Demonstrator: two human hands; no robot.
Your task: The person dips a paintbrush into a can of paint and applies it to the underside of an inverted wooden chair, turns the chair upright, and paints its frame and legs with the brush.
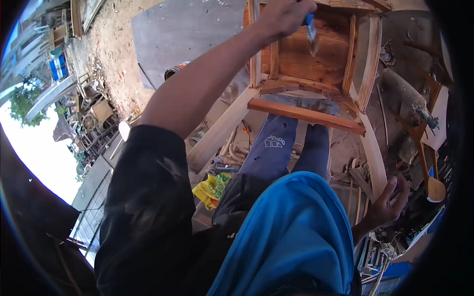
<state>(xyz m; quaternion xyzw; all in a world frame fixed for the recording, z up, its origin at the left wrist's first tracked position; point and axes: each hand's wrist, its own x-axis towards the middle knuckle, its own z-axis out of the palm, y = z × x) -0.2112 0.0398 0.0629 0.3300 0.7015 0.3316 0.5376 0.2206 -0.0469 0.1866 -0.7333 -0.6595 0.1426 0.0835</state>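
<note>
My left hand point(289, 17) reaches up to the far side, its fingers closed round a paintbrush point(311, 30). The brush has a blue part and pale bristles, which hang over the orange-brown wooden panel point(316, 54) of a chair frame point(370, 64). Whether the bristles touch the panel, I cannot tell. A reddish-brown stained rail point(306, 116) crosses the frame on my side, while its legs are of paler wood. At the lower right, my right hand point(389, 204) is beside the end of one pale leg point(375, 155). Its fingers are loosely curved and apart, with nothing seen in them.
A grey sheet point(182, 37) lies on the dirt ground, with an open can point(172, 73) near its edge, partly behind my left arm. A yellow-green cloth point(215, 190) is beside my legs. Wooden pieces and a curved brown chair part point(422, 148) clutter the right side.
</note>
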